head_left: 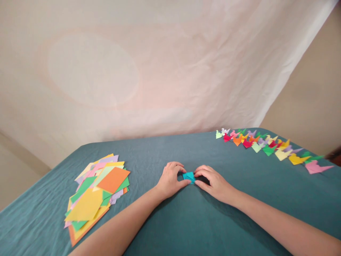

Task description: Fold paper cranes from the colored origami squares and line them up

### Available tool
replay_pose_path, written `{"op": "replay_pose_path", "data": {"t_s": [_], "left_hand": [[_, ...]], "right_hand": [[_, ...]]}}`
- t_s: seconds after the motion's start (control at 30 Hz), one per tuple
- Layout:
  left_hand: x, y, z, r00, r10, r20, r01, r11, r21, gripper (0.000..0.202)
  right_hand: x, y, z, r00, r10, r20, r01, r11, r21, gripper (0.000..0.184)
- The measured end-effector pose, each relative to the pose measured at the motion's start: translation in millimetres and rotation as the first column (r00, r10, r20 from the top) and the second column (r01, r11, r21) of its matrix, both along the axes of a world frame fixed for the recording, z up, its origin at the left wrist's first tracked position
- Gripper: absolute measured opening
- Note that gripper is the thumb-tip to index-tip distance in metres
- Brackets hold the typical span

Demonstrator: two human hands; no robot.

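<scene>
Teal tablecloth (149, 153) under blue paper (189, 176), pale backdrop (186, 64) behind, probably fabric

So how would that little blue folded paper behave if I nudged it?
The blue paper is probably stiffer than the loose sheets, since its visible folds suggest layers. It's likely very light, being just a small paper piece. Its angular shape suggests sliding, not rolling, across the cloth.
</scene>
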State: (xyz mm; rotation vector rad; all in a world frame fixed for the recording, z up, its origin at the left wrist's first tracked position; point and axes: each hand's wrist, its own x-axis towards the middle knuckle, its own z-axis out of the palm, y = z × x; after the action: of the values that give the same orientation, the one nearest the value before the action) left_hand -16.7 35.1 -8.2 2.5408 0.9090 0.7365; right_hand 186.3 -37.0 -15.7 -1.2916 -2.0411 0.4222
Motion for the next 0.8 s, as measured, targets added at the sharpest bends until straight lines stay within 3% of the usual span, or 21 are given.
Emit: {"op": "replay_pose_path", "data": {"t_s": [0.2, 0.37, 0.6, 0.8], "left_hand": [[1, -2, 3.8, 0.998, 0.002, 0.059, 0.008, 0.987, -0.163, 0.028], [4, -7, 5.8, 0.988, -0.043, 0.149, 0.087, 0.948, -0.306, 0.032], [5, -12, 8.1, 0.985, -0.071, 0.157, 0.118, 0.942, -0.314, 0.028], [5, -14, 11.4, 0.987, -0.076, 0.14, 0.109, 0.963, -0.246, 0.017]], "right_hand": [[0, 0, 2.0, 1.0, -0.009, -0.013, 0.009, 1.0, -0.009, 0.012], [-1, 0, 1.9, 1.0, -0.01, -0.023, 0.01, 1.0, -0.015, 0.012], [-5, -4, 4.0, 0.997, -0.01, -0.07, 0.008, 1.0, -0.027, 0.016], [-9, -8, 3.9, 0.997, -0.079, -0.001, 0.079, 0.997, 0.001, 0.014]]}}
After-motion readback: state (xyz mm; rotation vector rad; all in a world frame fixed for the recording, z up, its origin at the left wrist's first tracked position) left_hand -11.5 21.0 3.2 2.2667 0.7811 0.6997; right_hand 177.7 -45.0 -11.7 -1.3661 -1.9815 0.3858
